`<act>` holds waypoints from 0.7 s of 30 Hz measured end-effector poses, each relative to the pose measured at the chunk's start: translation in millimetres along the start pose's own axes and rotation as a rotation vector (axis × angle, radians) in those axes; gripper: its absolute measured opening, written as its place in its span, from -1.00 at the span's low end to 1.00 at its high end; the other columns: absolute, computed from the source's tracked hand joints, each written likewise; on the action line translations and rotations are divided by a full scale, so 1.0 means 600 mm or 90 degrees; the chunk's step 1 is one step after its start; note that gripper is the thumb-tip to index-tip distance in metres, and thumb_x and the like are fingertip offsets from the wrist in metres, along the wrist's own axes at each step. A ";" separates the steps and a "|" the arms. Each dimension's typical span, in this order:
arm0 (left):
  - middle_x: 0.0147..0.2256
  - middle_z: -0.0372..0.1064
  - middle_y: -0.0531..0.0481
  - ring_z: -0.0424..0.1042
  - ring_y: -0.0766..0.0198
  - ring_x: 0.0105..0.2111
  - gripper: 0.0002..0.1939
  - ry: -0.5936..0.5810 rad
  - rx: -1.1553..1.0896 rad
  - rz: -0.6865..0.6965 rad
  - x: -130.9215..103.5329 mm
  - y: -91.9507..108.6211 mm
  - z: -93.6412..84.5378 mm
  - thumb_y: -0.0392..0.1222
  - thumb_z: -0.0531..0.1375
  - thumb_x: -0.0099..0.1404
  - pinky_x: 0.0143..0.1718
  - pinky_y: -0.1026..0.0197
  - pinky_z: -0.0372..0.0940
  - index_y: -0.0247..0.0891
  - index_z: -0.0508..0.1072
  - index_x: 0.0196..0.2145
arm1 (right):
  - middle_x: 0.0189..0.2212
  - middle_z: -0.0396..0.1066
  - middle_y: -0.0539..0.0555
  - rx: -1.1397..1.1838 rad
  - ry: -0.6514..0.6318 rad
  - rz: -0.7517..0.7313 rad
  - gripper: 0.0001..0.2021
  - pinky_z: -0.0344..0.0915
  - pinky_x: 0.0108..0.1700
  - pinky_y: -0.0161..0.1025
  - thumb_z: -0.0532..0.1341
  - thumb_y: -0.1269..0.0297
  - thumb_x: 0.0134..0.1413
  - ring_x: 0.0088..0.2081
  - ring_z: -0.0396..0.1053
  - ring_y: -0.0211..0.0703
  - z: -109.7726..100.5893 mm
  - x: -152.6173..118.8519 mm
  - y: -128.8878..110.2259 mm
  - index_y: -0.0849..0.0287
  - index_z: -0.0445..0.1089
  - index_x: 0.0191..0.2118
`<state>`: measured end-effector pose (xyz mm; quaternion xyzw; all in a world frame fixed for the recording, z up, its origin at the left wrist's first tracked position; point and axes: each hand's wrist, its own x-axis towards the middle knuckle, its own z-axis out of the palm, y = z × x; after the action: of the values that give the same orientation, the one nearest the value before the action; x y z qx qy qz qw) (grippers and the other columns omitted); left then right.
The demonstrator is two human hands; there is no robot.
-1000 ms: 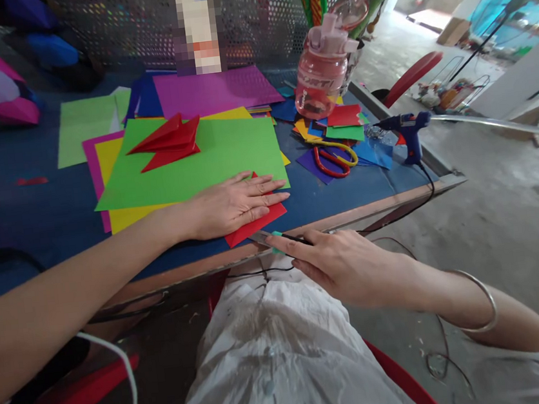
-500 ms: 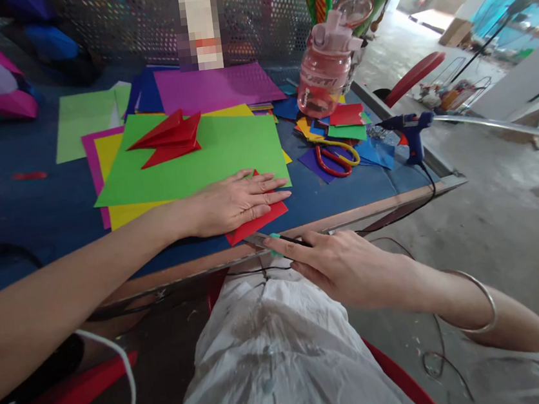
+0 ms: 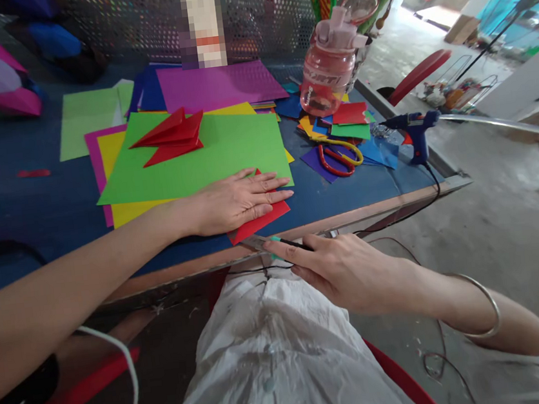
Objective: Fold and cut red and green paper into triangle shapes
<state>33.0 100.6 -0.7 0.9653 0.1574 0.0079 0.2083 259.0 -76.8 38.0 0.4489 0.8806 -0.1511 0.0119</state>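
My left hand (image 3: 240, 200) lies flat with its fingers stretched out, pressing a folded piece of red paper (image 3: 271, 216) on the table near its front edge. The palm and fingers hide part of that paper. My right hand (image 3: 345, 268) is wrapped round a utility knife (image 3: 277, 245), black with a bit of green. The blade reaches the lower edge of the red paper. Beyond my left hand, folded red paper pieces (image 3: 172, 137) rest on a green sheet (image 3: 238, 144), which overlaps yellow and pink sheets.
Scissors (image 3: 342, 160) with red and yellow handles lie among paper scraps on the right. Behind them stands a pink bottle (image 3: 325, 72). A blue glue gun (image 3: 415, 133) sits near the table's right edge, its cord hanging down. A purple sheet (image 3: 222, 84) lies at the back.
The whole view has shifted slightly. Both hands, the knife and the red paper keep nearly the same places relative to each other.
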 end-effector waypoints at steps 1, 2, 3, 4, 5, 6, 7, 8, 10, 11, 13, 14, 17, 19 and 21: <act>0.58 -0.07 0.05 -0.12 0.22 0.58 -0.44 0.001 0.000 0.000 -0.001 0.001 -0.001 0.02 -0.17 0.67 0.57 -0.06 -0.40 -0.01 0.16 0.51 | 0.02 0.56 0.26 -0.005 -0.007 0.003 -0.40 0.23 -0.31 -0.26 0.02 0.32 0.53 -0.19 0.51 -0.05 0.001 -0.001 0.000 0.03 0.03 0.58; 0.58 -0.07 0.05 -0.12 0.22 0.58 -0.44 0.002 -0.001 0.000 -0.001 0.002 -0.001 0.02 -0.17 0.67 0.57 -0.07 -0.39 -0.01 0.16 0.51 | 0.03 0.56 0.26 -0.009 -0.020 0.009 -0.39 0.23 -0.32 -0.26 0.02 0.32 0.53 -0.20 0.51 -0.06 0.001 -0.002 -0.001 0.03 0.02 0.58; 0.58 -0.07 0.05 -0.12 0.21 0.58 -0.44 0.003 -0.002 0.001 -0.001 0.003 -0.002 0.02 -0.17 0.67 0.57 -0.07 -0.39 -0.01 0.16 0.51 | 0.04 0.56 0.26 -0.014 -0.030 0.015 -0.39 0.21 -0.33 -0.25 0.03 0.31 0.52 -0.22 0.51 -0.07 0.001 -0.003 -0.002 0.02 0.01 0.59; 0.58 -0.07 0.05 -0.12 0.21 0.58 -0.44 0.004 -0.003 0.001 -0.001 0.003 -0.002 0.02 -0.17 0.67 0.57 -0.07 -0.39 -0.01 0.16 0.51 | 0.04 0.55 0.26 -0.017 -0.034 0.018 -0.38 0.20 -0.34 -0.25 0.03 0.31 0.52 -0.23 0.51 -0.08 0.000 -0.002 -0.002 0.01 0.00 0.59; 0.58 -0.07 0.05 -0.13 0.21 0.58 -0.44 0.003 -0.005 0.002 0.000 0.003 -0.001 0.02 -0.17 0.67 0.57 -0.07 -0.40 -0.02 0.17 0.51 | 0.04 0.55 0.25 -0.019 -0.035 0.019 -0.38 0.20 -0.34 -0.25 0.03 0.31 0.52 -0.25 0.50 -0.08 -0.001 -0.001 -0.003 0.00 0.00 0.59; 0.58 -0.07 0.05 -0.13 0.20 0.58 -0.44 0.003 -0.006 0.002 0.000 0.002 -0.001 0.02 -0.17 0.67 0.57 -0.07 -0.40 -0.02 0.17 0.51 | 0.03 0.56 0.24 -0.019 -0.034 0.018 -0.38 0.19 -0.34 -0.25 0.02 0.32 0.52 -0.26 0.50 -0.09 -0.002 0.000 -0.003 -0.01 0.00 0.59; 0.58 -0.08 0.05 -0.13 0.20 0.58 -0.44 0.002 -0.006 0.002 0.001 0.001 0.000 0.02 -0.17 0.67 0.57 -0.07 -0.41 -0.01 0.17 0.51 | 0.01 0.56 0.23 -0.019 -0.034 0.015 -0.38 0.18 -0.34 -0.25 0.01 0.32 0.52 -0.26 0.50 -0.09 -0.003 0.003 -0.003 -0.02 0.00 0.59; 0.58 -0.08 0.06 -0.13 0.20 0.58 -0.44 0.001 -0.006 0.002 0.001 0.000 0.000 0.03 -0.17 0.67 0.57 -0.08 -0.41 -0.01 0.17 0.51 | 0.00 0.56 0.23 -0.019 -0.035 0.012 -0.38 0.17 -0.34 -0.25 0.01 0.33 0.52 -0.26 0.50 -0.08 -0.004 0.005 -0.003 -0.03 -0.01 0.59; 0.58 -0.08 0.06 -0.14 0.20 0.58 -0.43 0.001 -0.005 0.001 0.002 0.000 0.001 0.04 -0.17 0.67 0.57 -0.08 -0.41 0.00 0.15 0.51 | -0.03 0.56 0.21 -0.022 -0.037 0.007 -0.38 0.13 -0.35 -0.26 0.01 0.33 0.52 -0.25 0.50 -0.07 -0.005 0.007 -0.004 -0.03 -0.02 0.59; 0.58 -0.08 0.06 -0.14 0.20 0.58 -0.43 0.001 -0.005 0.001 0.002 0.000 0.001 0.05 -0.18 0.67 0.57 -0.08 -0.41 0.00 0.15 0.51 | -0.02 0.56 0.22 -0.025 -0.039 0.007 -0.38 0.12 -0.36 -0.26 0.02 0.33 0.52 -0.25 0.51 -0.07 -0.005 0.007 -0.005 -0.02 -0.01 0.59; 0.58 -0.08 0.07 -0.14 0.21 0.58 -0.43 0.002 -0.005 0.002 0.002 0.001 0.001 0.05 -0.18 0.67 0.57 -0.07 -0.41 0.00 0.14 0.51 | -0.02 0.56 0.22 -0.030 -0.044 0.012 -0.38 0.09 -0.37 -0.25 0.02 0.32 0.51 -0.26 0.51 -0.08 -0.004 0.006 -0.006 0.00 0.00 0.58; 0.58 -0.08 0.07 -0.14 0.21 0.58 -0.43 0.002 -0.006 0.002 0.001 0.001 0.000 0.05 -0.18 0.67 0.57 -0.06 -0.41 0.00 0.14 0.51 | -0.01 0.56 0.22 -0.033 -0.044 0.014 -0.39 0.08 -0.37 -0.25 0.03 0.32 0.51 -0.27 0.50 -0.08 -0.004 0.005 -0.007 0.00 0.01 0.58; 0.58 -0.07 0.05 -0.13 0.19 0.58 -0.42 0.002 -0.011 -0.002 0.001 0.002 -0.001 0.08 -0.19 0.67 0.57 -0.08 -0.41 -0.01 0.15 0.51 | 0.03 0.55 0.24 -0.042 -0.043 0.015 -0.39 0.04 -0.39 -0.24 0.01 0.31 0.52 -0.27 0.51 -0.07 -0.003 0.005 -0.008 -0.02 -0.01 0.58; 0.58 -0.07 0.05 -0.12 0.17 0.58 -0.42 0.001 -0.014 -0.006 0.001 0.002 -0.001 0.07 -0.19 0.67 0.57 -0.10 -0.39 -0.01 0.16 0.51 | 0.07 0.54 0.27 -0.048 -0.046 0.009 -0.38 0.02 -0.40 -0.24 -0.01 0.31 0.53 -0.25 0.52 -0.05 -0.004 0.006 -0.009 -0.03 -0.03 0.59; 0.58 -0.07 0.05 -0.12 0.19 0.58 -0.43 0.000 -0.016 -0.004 0.001 0.002 -0.001 0.04 -0.17 0.67 0.57 -0.09 -0.40 -0.01 0.16 0.51 | 0.08 0.53 0.29 -0.050 -0.048 0.007 -0.38 0.03 -0.40 -0.24 -0.01 0.31 0.52 -0.23 0.53 -0.03 -0.005 0.007 -0.010 -0.02 -0.03 0.59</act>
<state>33.9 100.0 0.3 0.9620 0.1608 0.0094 0.2206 252.1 -75.8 41.6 0.4472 0.8822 -0.1329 0.0634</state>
